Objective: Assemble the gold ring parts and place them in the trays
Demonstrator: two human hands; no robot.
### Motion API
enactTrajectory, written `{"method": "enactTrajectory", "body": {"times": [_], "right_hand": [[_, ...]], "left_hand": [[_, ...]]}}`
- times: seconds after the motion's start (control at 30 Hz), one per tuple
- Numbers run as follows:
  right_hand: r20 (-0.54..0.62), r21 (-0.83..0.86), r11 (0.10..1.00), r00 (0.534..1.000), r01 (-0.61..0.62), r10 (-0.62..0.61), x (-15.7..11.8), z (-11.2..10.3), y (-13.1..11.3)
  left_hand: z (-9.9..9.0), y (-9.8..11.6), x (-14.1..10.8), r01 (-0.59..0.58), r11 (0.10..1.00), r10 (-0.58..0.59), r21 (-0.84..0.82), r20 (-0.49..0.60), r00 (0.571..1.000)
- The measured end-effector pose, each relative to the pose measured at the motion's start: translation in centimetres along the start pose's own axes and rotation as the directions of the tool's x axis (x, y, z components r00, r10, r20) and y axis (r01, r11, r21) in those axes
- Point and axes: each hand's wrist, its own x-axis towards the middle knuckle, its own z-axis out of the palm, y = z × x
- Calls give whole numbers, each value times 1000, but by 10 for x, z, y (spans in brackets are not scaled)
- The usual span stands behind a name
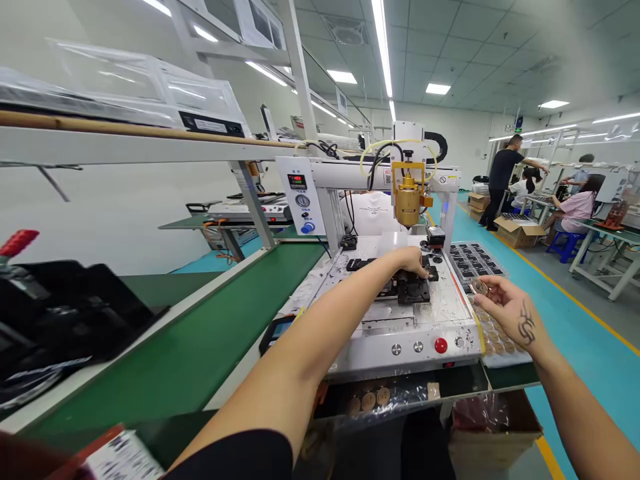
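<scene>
1. The right hand (507, 312) pinches a round disc (479, 287) between thumb and fingers, out past the right edge of the white machine (370, 353).
2. The left hand (412, 260) reaches across the machine bed, its fingers down at the right end of the black fixture (414, 291); the fingertips are partly hidden and small, so I cannot tell whether they grip a part or only press there.
3. From the held disc, the fixture lies to the left – well apart, with the machine's right edge between. The left hand is the nearer one, already at it.
4. The fixture's long axis seems to run left to right across the bed, below the gold dispensing head (408, 202).
5. The disc has no long axis; it looks thin and coppery with a shiny, clear-looking rim – much like the loose discs (499, 347) laid in rows beneath the right hand.
</scene>
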Motion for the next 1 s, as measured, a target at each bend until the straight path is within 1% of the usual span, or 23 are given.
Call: {"method": "enactTrajectory", "body": {"times": [0.1,0.17,0.23,0.33,0.4,0.5,0.6,0.63,0.7,0.83,0.93,1.0], "right_hand": [[72,-21,999,996,46,-44,40,22,13],[158,-52,995,985,82,-73,67,41,21],[242,-70,991,966,111,-91,93,61,27],[385,-86,985,916,152,-107,126,85,33],[481,-89,982,870,169,-106,144,95,35],[590,-92,975,800,200,-109,162,100,37],[633,-98,963,762,251,-135,167,101,41],[633,-102,957,760,271,-148,167,102,43],[608,-117,943,773,311,-180,165,106,48],[515,-177,915,827,363,-228,162,115,52],[434,-230,902,868,365,-241,155,115,49],[340,-259,900,905,350,-254,136,107,47]], "left_hand": [[0,8,-7,2,999,-5,-41,-55,998],[-3,12,-21,-8,996,-5,-92,-139,990],[-11,14,-41,-28,988,-10,-154,-242,970],[-28,17,-81,-68,968,-24,-240,-360,933],[-39,20,-111,-90,956,-34,-278,-411,911],[-50,24,-158,-126,938,-42,-322,-467,883],[-51,26,-201,-123,933,-62,-339,-487,871],[-50,27,-214,-113,935,-70,-335,-489,869],[-47,27,-236,-103,936,-82,-337,-492,867],[-37,35,-268,-99,917,-114,-385,-494,862],[-21,44,-281,-127,900,-127,-417,-530,838],[-3,47,-290,-146,889,-139,-434,-561,816]]}}
